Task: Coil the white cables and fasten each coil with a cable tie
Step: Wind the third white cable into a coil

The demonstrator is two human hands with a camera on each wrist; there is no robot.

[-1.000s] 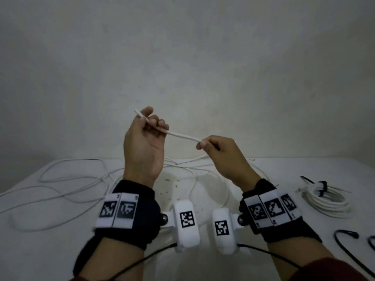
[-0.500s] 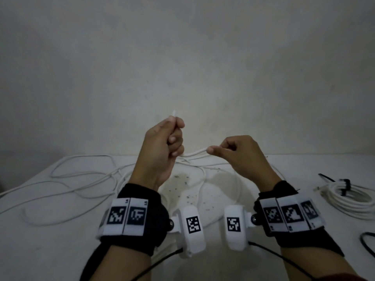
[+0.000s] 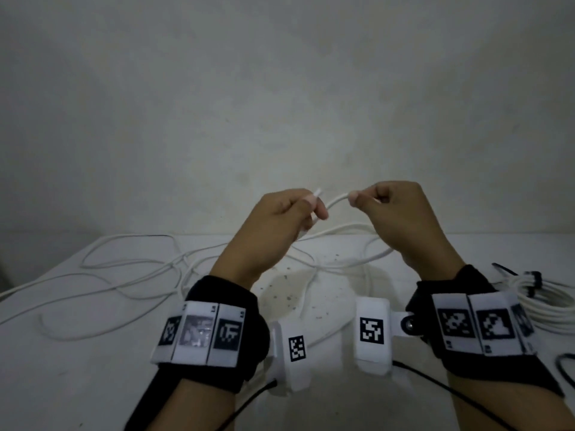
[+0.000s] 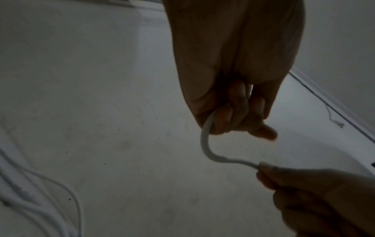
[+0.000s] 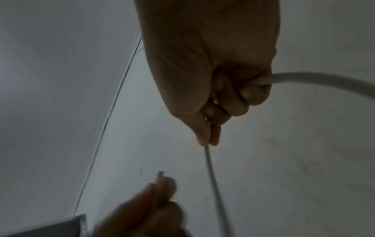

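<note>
- my left hand [image 3: 273,225] is raised above the table [image 3: 93,384], fingers curled round the white cable [image 3: 337,199] near its end, the tip poking out just past my thumb.
- my right hand [image 3: 401,219] is up beside it, thumb and forefinger pinching the same cable a short way along; the other fingers are curled in over the cable too.
- between my two hands the cable makes a short bowed arc, and the hands are near each other without touching.
- the left wrist view shows the cable [image 4: 211,154] leaving my left fist [image 4: 233,102] in a hook-shaped bend and running into the fingertips [image 4: 270,171] of my right hand.
- the right wrist view shows the cable [image 5: 213,176] coming out of the pinch of my right hand [image 5: 213,83], and another stretch curving away from the back of that fist.
- from my right hand the cable hangs to the table and sweeps across it under my hands.
- the loose cables [image 3: 124,275] lie in tangled loops across the left half of the table.
- on the right side of the table a finished coil [image 3: 547,303] lies flat, bound with a black cable tie [image 3: 533,279].
- a black cord [image 3: 563,368] curves at the right edge, mostly cut off.
- both wrists wear black bands [image 3: 236,331] with square printed markers.
</note>
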